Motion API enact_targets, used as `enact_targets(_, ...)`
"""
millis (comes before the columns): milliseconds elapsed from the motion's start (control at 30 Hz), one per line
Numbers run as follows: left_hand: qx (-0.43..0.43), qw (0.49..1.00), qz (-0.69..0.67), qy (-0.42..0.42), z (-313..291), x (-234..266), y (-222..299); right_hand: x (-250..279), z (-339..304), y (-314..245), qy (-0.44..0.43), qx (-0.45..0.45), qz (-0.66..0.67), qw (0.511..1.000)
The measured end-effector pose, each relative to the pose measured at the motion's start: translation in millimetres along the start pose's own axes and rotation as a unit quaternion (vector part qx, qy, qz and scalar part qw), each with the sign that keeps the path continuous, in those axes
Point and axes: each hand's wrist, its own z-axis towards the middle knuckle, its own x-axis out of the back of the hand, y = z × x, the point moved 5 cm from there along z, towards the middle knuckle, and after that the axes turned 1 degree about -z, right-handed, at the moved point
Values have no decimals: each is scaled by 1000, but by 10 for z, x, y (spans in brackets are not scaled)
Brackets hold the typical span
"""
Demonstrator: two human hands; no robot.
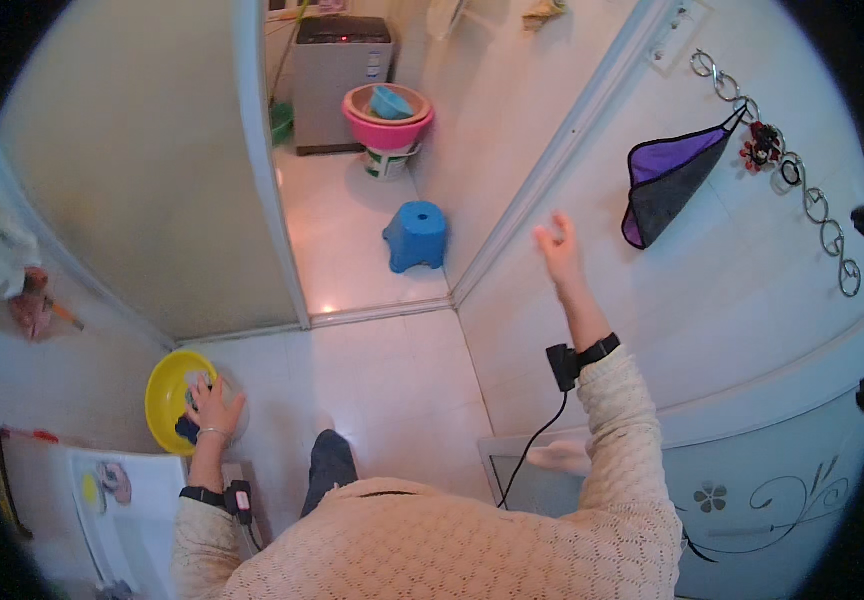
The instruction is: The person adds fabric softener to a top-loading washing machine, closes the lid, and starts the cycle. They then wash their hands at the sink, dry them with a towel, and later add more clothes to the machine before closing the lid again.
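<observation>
My left hand [216, 408] is spread out over the right side of a yellow basin [159, 400], its fingers apart and nothing visibly held. Inside the basin lies a dark blue item [187, 429], with something greyish partly hidden under my fingers. My right hand [560, 250] is raised beside the right wall, empty, thumb and fingers apart. Closest to it is a grey and purple cloth [680, 180], hanging by its loop from a metal ring rack [814, 203]; hand and cloth do not touch.
Through the doorway stand a blue stool [416, 238], a pink basin [385, 131] stacked on a bucket [388, 165], and a grey washing machine [337, 90]. A frosted glass door [142, 190] is at left. A white washbasin [142, 510] lies near my left forearm. A cable [532, 445] trails from my right wrist.
</observation>
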Motion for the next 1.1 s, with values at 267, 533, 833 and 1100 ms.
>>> enact_targets(267,-16,997,9,-78,1344,-31,597,1796,1368,-470,534,77,-224,811)
enact_targets(533,-215,973,6,-88,2590,93,1882,2233,1600,-450,445,-12,-213,870)
enact_targets(833,-344,928,56,-132,2897,20,3139,1384,1363,-118,135,-64,-173,973)
enact_targets(1100,-355,910,138,-167,3231,-196,3322,1513,995,-1,336,-43,-197,920)
